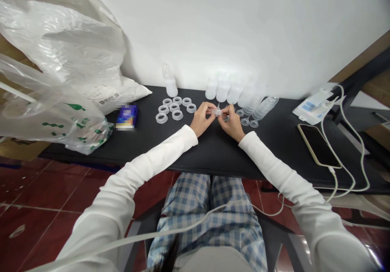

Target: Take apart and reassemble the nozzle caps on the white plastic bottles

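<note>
bench point(213, 150): black, set against a white wall
rear row: translucent bottles point(227, 91), some upright, some lying
left of centre: clear plastic rings point(174, 108) in a cluster
far left: plastic bags point(61, 113), a blue packet point(127, 116) beside them
right: phone point(318, 145) face up with a white cable point(344, 142), white box point(313, 106) behind it

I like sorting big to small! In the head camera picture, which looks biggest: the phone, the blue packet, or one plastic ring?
1. Phone: biggest, though it is nearer the camera.
2. Blue packet.
3. Plastic ring: smallest, plainly.
</note>
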Demonstrator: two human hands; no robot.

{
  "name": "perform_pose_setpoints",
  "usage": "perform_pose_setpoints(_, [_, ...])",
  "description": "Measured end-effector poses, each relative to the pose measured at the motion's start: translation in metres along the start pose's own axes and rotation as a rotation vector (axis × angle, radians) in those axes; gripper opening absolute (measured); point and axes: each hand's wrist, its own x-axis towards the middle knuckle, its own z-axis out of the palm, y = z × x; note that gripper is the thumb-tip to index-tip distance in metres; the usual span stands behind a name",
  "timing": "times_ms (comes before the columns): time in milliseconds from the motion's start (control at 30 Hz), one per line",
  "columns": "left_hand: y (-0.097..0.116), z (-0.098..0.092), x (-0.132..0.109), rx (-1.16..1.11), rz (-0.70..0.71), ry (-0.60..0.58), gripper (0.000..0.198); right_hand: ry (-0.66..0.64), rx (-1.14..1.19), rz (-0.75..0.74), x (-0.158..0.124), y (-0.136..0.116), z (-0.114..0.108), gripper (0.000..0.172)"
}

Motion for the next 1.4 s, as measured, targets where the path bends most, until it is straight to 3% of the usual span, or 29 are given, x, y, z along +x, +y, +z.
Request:
perform_pose_setpoints(333, [-0.007,-0.002,0.000,-0.063,-0.088,-0.057,0.016,-0.018,-0.001,-0.052,0.000,-0.004,-0.001,0.019])
perform_pose_setpoints(733, [-0.010,-0.001,0.001,0.035,0.014,-0.083,0.010,-0.051,0.035,-0.025,0.002,-0.009,-0.001,0.020])
perform_pose_setpoints(1000, [-0.012,0.004,0.000,0.110,0.056,-0.025,0.021,-0.049,-0.046,-0.032,0.002,-0.010,0.000,0.023])
perform_pose_setpoints(1400, [-0.013,-0.001,0.000,-0.120,-0.036,-0.121,0.022,-0.026,0.023,-0.035,0.002,-0.009,-0.004,0.021])
